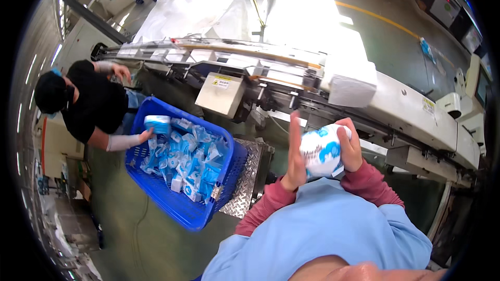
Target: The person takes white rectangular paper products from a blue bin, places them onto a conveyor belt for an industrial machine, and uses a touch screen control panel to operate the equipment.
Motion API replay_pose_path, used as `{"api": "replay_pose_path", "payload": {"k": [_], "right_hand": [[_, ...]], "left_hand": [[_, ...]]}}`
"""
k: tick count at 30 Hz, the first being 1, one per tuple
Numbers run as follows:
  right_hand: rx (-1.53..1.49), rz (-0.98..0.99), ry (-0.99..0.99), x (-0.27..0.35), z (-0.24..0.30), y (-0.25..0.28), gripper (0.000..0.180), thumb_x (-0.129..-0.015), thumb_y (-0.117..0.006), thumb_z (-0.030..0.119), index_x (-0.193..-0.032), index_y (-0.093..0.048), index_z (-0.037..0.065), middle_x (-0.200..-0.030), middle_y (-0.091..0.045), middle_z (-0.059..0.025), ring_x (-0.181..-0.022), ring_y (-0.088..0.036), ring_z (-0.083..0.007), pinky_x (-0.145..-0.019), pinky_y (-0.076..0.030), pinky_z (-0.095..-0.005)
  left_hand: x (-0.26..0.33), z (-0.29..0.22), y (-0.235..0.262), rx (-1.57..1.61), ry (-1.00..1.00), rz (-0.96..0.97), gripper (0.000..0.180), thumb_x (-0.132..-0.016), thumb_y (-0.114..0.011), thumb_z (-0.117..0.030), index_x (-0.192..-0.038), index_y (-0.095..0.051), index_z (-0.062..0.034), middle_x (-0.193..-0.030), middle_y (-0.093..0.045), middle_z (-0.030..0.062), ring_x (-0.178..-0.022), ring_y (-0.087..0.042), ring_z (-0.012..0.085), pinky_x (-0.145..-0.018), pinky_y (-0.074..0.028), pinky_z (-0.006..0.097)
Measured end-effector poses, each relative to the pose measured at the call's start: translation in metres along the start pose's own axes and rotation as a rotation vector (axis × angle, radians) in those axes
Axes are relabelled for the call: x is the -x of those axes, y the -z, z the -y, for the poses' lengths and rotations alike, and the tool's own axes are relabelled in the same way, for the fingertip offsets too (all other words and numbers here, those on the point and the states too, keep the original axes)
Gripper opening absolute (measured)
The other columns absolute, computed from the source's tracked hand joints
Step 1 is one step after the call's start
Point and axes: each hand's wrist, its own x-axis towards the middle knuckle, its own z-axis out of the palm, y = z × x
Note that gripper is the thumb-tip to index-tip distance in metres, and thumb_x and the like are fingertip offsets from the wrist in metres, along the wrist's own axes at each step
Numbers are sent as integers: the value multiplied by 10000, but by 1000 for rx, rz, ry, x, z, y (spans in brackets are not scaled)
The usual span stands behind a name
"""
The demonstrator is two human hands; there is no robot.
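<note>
A plump white-and-blue wrapped pack [320, 152] is held up in front of my chest, near the conveyor's edge. My right hand [352, 147] grips it from the right side, fingers curled over its top. On the other side my left hand [296, 156] is upright and flat, fingers stretched out, its palm facing the pack and close against it. Whether the left palm presses on the pack is hard to tell. The left fingertips are slightly blurred.
A conveyor machine [411, 109] runs across ahead, carrying white blocks [353, 84]. Left of me, a blue basket [179, 217] full of small wrapped packs [187, 169] stands beside a metal tread-plate step [244, 187]. A co-worker [99, 99] holds another pack [158, 123] over the basket.
</note>
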Motion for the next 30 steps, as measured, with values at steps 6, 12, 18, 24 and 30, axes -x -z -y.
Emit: {"api": "replay_pose_path", "payload": {"k": [6,12,18,24,30], "right_hand": [[-41,-360,143,12,12,113,274,-887,-559,257,-1030,-459,45,-973,-495,-99,-848,-491,-152,-724,-426,-284],[879,-460,685,55,15,169,398,-778,-685,299,-1046,-461,107,-1006,-469,-155,-880,-491,-298,-748,-420,-401],[979,-661,541,93,10,172,367,-789,-674,305,-1035,-467,126,-1010,-467,-145,-882,-491,-303,-745,-419,-400],[-674,-862,-123,99,-3,218,339,-966,-402,328,-1097,-504,33,-939,-613,-67,-802,-610,-145,-739,-497,-258],[-1072,-509,-466,124,-30,235,404,-946,-426,364,-1133,-531,22,-1031,-632,-107,-903,-633,-211,-794,-515,-326]], "left_hand": [[26,29,-97,88,336,272,661,-907,-384,-373,-1426,-126,-56,-1452,-217,135,-1353,-194,230,-1100,-151,433],[74,69,-173,694,1258,460,402,-898,-406,-142,-1275,-389,-4,-1243,-488,118,-1122,-493,202,-962,-403,382],[91,90,-214,403,1304,455,238,-895,-472,-88,-1098,-537,17,-1064,-601,94,-957,-588,185,-851,-467,326],[81,74,-216,443,870,856,180,-755,-426,45,-790,-600,15,-694,-573,19,-628,-488,61,-571,-376,212],[39,49,-227,272,216,1435,115,-613,-434,73,-626,-534,19,-560,-457,77,-519,-443,155,-468,-316,282]]}}
